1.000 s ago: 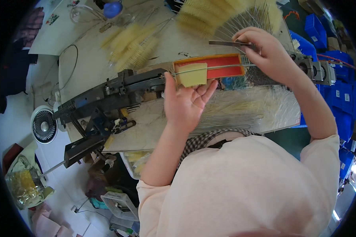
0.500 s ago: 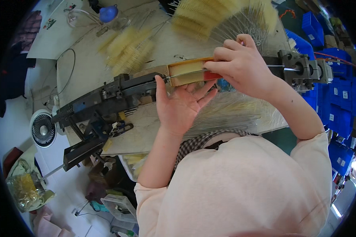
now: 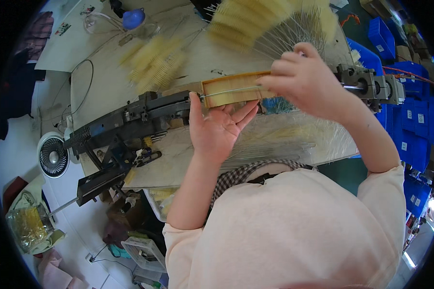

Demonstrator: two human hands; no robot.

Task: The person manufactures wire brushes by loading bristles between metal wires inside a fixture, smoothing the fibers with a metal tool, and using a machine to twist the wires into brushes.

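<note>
A thin metal wire [image 3: 234, 90] stretches across a shallow yellow trough [image 3: 212, 100] between the black bar of a bench machine [image 3: 166, 102] and the metal chuck block [image 3: 366, 86] on the right. My left hand [image 3: 213, 129] is palm up with its fingers apart. Its thumb rests by the end of the black bar, while the fingertips reach under the trough's near edge. Over the trough's right end, my right hand [image 3: 301, 82] is closed, thumb and forefinger pinched at the wire. The fingertips are slightly blurred, and a small shiny bit shows between its upper fingers.
Yellow bristle brushes on wire stems [image 3: 255, 24] lie fanned at the far side, with a second bundle [image 3: 156, 60] to the left. Loose wires [image 3: 275, 151] lie along the near table edge. A white fan [image 3: 53, 155] stands left; blue bins [image 3: 412, 120] are stacked right.
My right hand has shifted a little right along the wire, uncovering more of the trough. The red patch near its fingertips is no longer visible. My left hand has barely moved.
</note>
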